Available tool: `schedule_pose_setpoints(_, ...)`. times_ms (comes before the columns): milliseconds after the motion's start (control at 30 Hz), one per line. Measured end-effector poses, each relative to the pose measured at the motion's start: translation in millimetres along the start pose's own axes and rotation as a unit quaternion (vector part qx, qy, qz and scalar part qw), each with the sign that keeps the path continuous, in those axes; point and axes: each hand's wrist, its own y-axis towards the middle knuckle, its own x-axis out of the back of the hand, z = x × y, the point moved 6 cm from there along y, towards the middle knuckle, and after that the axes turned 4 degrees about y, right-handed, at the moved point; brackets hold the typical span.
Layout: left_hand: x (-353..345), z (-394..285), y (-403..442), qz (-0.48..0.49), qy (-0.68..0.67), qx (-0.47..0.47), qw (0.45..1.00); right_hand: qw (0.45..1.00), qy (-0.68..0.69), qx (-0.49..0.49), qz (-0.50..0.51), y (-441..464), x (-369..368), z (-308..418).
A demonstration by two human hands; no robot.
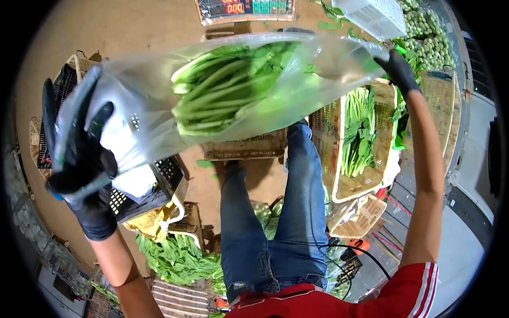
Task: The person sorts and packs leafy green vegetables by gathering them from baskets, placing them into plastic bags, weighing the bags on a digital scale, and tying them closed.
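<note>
A clear plastic bag (328,63) is stretched sideways between my two hands, with a bunch of leafy greens (228,87) lying inside near its middle. My left hand (85,143), in a black glove, has its fingers spread at the bag's left end. Film passes over part of those fingers, and I cannot tell exactly how the edge lies around them. On the right, my right hand (398,71), also black-gloved, pinches the bag's other end. Below the bag stands a low crate (245,147) between my feet.
A scale (246,11) with a lit display stands ahead. At right, a yellowish basket (339,193) holds more greens (359,132). A white crate (371,18) sits behind it. Black crates (172,172) stand left, and loose leafy greens (180,259) lie below them.
</note>
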Motion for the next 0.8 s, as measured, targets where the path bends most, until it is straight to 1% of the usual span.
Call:
schedule_pose_setpoints(33,0.8,-6.0,-3.1,0.032,-0.036,-0.002,0.999,0.994,-0.093,0.055,-0.026,-17.6,9.0,-3.0)
schedule_pose_setpoints(67,0.7,-6.1,-6.7,0.037,-0.051,-0.006,0.998,0.975,-0.187,0.108,-0.053,-35.0,16.4,-6.9)
schedule_pose_setpoints(133,6.1,5.8,-5.9,0.014,-0.093,0.017,0.995,0.961,-0.263,0.082,-0.001,-77.7,20.5,-5.0)
schedule_pose_setpoints(200,11.9,19.8,0.6,-0.021,-0.118,0.054,0.991,0.965,-0.252,0.063,0.013,-104.7,27.8,7.8)
schedule_pose_setpoints(233,13.9,26.6,3.6,-0.040,-0.129,0.075,0.988,0.964,-0.259,0.060,0.026,-100.2,25.4,-2.0)
schedule_pose_setpoints(267,2.5,25.9,11.9,0.046,-0.135,0.045,0.989,0.962,-0.264,0.056,0.039,-98.4,24.5,-1.7)
schedule_pose_setpoints(300,-6.1,21.6,13.9,0.067,-0.011,0.045,0.997,0.975,-0.205,0.079,0.013,-102.5,26.3,6.0)
schedule_pose_setpoints(333,-11.4,25.3,13.9,0.081,0.022,0.058,0.995,0.984,-0.145,0.104,-0.014,-105.6,27.5,17.3)
schedule_pose_setpoints(367,-11.0,31.2,11.5,0.085,0.018,0.077,0.993,0.987,-0.082,0.131,-0.041,-110.8,31.2,44.0)
schedule_pose_setpoints(400,-11.3,35.1,7.4,0.082,0.015,0.092,0.992,0.979,0.131,0.156,-0.032,-135.3,39.0,91.6)
schedule_pose_setpoints(433,-13.8,36.1,2.2,0.078,0.006,0.105,0.991,0.940,0.164,0.287,-0.081,-156.5,37.1,131.3)
schedule_pose_setpoints(467,-21.8,30.7,-0.8,0.053,0.013,0.081,0.995,0.917,0.190,0.350,-0.030,-162.5,18.0,163.9)
schedule_pose_setpoints(500,-29.8,25.3,-4.0,0.028,0.022,0.058,0.998,0.854,0.305,0.421,0.036,-172.0,-2.1,199.2)
schedule_pose_setpoints(533,-25.1,29.0,-6.4,0.030,0.025,0.060,0.997,0.849,0.220,0.469,0.107,-166.6,-32.9,229.4)
schedule_pose_setpoints(600,-15.7,34.7,-11.8,0.027,0.026,0.057,0.998,0.848,0.058,0.517,0.104,-142.0,-103.4,270.1)
schedule_pose_setpoints(667,-15.3,29.5,-9.7,0.027,0.022,0.039,0.999,0.798,-0.091,0.595,0.021,-124.5,-186.5,289.7)
schedule_pose_setpoints(700,-14.2,26.9,-6.6,0.025,0.017,0.030,0.999,0.776,-0.130,0.617,0.031,-130.5,-223.6,300.8)
schedule_pose_setpoints(767,-14.1,16.4,2.2,0.021,-0.007,0.013,1.000,0.795,-0.075,0.601,0.021,-112.4,-264.8,307.9)
schedule_pose_setpoints(800,-9.8,16.4,3.0,-0.001,-0.025,0.011,1.000,0.806,-0.048,0.589,0.021,-106.1,-273.1,310.4)
